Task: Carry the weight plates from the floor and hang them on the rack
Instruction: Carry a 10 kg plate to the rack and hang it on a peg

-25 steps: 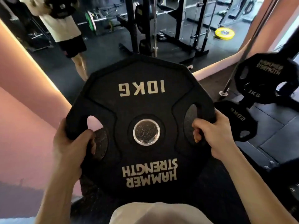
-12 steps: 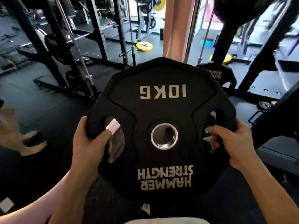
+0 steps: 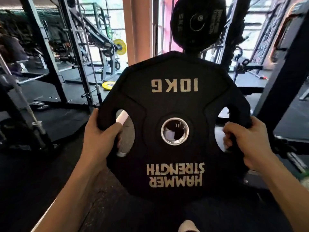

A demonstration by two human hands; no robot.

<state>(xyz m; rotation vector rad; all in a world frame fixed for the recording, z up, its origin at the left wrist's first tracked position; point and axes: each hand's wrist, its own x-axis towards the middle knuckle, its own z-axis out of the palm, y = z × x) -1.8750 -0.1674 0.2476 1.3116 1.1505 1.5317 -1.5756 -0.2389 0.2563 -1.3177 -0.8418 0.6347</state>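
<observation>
A person's left hand [image 3: 100, 141] and right hand [image 3: 247, 144] each curl round a cut-out handle of a black 10 kg Hammer Strength plate [image 3: 174, 104], held upright at chest height before the rack's hanging 5 kg plate [image 3: 198, 20]; it looks heavy, rigid, rubber-coated, best carried by those handles.
</observation>
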